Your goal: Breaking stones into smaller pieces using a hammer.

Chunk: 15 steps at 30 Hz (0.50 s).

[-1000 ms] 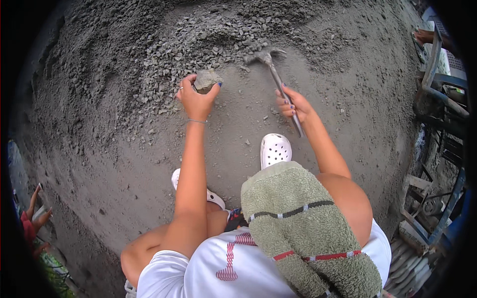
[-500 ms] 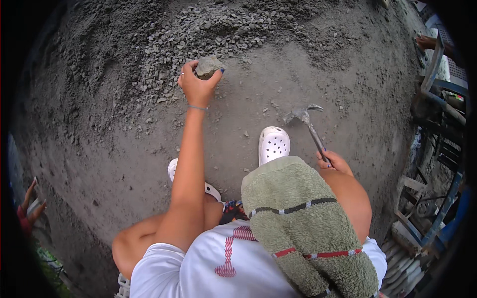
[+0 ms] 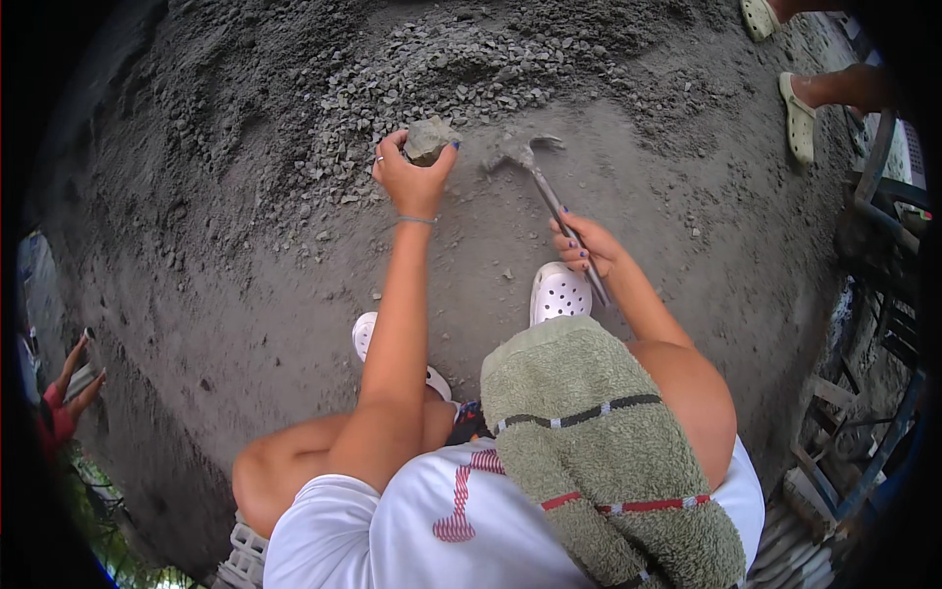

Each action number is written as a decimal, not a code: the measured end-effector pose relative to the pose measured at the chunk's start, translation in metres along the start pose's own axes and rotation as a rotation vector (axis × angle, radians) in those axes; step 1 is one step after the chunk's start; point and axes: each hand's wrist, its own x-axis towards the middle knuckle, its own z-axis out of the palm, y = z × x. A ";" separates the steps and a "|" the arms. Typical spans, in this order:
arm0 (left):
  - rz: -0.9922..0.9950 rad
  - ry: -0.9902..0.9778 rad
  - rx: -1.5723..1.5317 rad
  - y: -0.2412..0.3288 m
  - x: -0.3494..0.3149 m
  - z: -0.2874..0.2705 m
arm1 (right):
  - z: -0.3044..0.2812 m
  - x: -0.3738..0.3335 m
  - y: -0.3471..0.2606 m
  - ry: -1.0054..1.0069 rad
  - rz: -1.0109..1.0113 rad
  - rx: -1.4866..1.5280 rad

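Observation:
My left hand (image 3: 410, 179) grips a grey stone (image 3: 428, 139) and holds it down on the gravelly ground. My right hand (image 3: 585, 245) is closed around the handle of a hammer (image 3: 549, 196). The hammer's head is blurred and sits low beside the stone, just to its right. Small crushed gravel (image 3: 442, 79) lies piled behind the stone. My feet in white clogs (image 3: 557, 293) rest on the grey dirt below my hands.
A green towel (image 3: 599, 452) hangs over my right shoulder. Another person's feet in pale sandals (image 3: 800, 113) stand at the upper right. Metal frames (image 3: 863, 393) line the right edge. A person in red (image 3: 59, 412) is at the far left.
The hammer went from near the stone down and back toward my right foot, then swung forward again to the stone. My left hand stayed on the stone.

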 end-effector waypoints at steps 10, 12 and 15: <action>0.226 -0.292 0.044 0.008 -0.006 0.015 | 0.097 0.005 -0.050 0.339 -0.438 -0.996; 0.265 -0.340 0.010 0.012 -0.006 0.026 | 0.089 0.006 -0.046 0.412 -0.510 -1.112; 0.308 -0.429 0.038 0.015 -0.018 0.046 | 0.061 0.011 -0.042 0.552 -0.804 -1.444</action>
